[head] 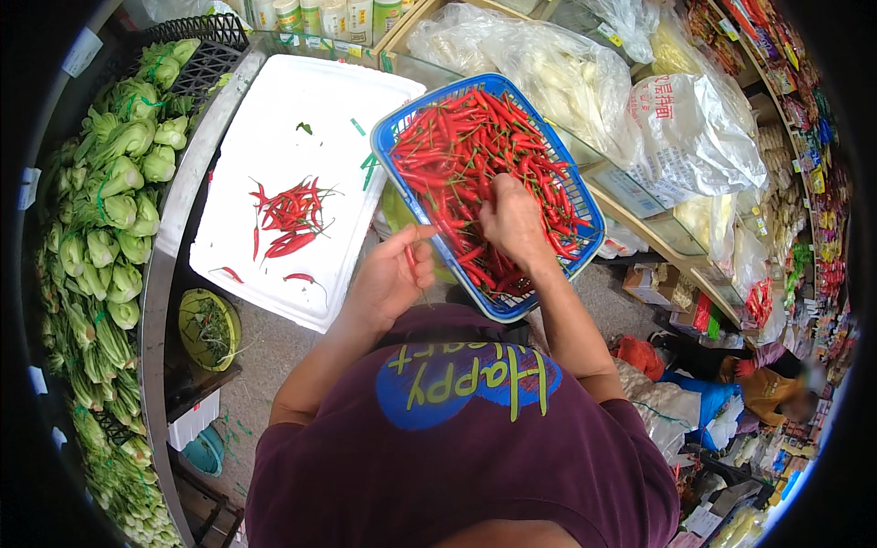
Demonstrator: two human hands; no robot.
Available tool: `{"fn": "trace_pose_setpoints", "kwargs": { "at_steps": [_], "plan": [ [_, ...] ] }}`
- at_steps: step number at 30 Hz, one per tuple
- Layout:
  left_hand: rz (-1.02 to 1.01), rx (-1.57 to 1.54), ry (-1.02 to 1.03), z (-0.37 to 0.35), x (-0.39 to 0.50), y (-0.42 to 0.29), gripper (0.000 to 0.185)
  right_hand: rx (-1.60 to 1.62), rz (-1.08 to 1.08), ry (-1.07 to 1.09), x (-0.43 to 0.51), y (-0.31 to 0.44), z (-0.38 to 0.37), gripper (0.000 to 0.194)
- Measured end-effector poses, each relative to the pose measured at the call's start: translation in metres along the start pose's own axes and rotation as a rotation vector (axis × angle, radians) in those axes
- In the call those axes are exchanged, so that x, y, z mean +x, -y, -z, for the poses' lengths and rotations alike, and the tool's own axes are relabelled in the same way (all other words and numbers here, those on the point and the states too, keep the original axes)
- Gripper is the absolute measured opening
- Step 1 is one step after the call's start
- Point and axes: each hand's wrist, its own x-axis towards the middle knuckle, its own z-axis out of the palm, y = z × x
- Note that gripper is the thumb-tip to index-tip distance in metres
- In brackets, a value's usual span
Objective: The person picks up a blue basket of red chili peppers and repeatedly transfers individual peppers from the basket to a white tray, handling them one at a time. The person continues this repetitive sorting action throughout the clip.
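Observation:
A blue plastic basket (404,186) full of red chili peppers (445,137) stands before me, tilted in the view. My right hand (512,222) reaches into the peppers with bent fingers; whether it grips one is hidden. Just off the basket's left edge, my left hand (396,274) holds a red chili pepper (411,259) between its curled fingers. Left of the basket lies a white foam lid or board (274,123). On it are a small pile of red chilies (293,212), a few single ones, a leaf scrap and green tape pieces.
Leafy green vegetables (116,198) fill the rack at far left. Below the foam is a yellow-green bowl (233,325) with trimmings. Bagged noodles (582,89) lie behind a glass-edged counter at upper right. Another person (760,390) is low at the right, among sacks and shelves.

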Motion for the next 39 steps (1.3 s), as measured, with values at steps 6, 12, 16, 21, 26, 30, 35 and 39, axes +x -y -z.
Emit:
{"fn": "trace_pose_setpoints", "kwargs": {
  "at_steps": [6,12,16,21,26,30,35,39],
  "plan": [
    [0.001,0.037,0.031,0.003,0.003,0.003,0.026,0.434,-0.233,-0.006,-0.008,-0.005,0.036,0.018],
    [-0.016,0.079,0.110,0.005,0.007,0.005,0.025,0.895,-0.347,-0.009,-0.018,-0.001,0.044,0.007],
    [-0.044,0.141,0.121,-0.001,0.005,0.005,0.028,1.020,-0.346,0.056,-0.024,0.006,0.045,0.003],
    [-0.101,0.230,0.125,-0.011,0.004,0.004,0.029,0.855,-0.186,0.149,-0.033,0.022,0.043,0.008],
    [-0.136,0.247,0.271,-0.011,0.010,0.006,0.028,0.632,-0.089,0.207,-0.036,0.045,0.018,0.017],
    [-0.162,0.228,0.156,-0.005,0.008,0.003,0.025,0.814,-0.248,0.237,-0.029,0.049,0.018,0.025],
    [-0.191,0.217,0.131,0.004,0.005,-0.004,0.023,1.030,-0.183,0.469,-0.025,0.064,0.023,0.021],
    [-0.275,0.196,0.114,0.015,0.003,-0.015,0.019,1.257,-0.366,0.510,-0.023,0.069,0.018,0.016]
  ]
}}
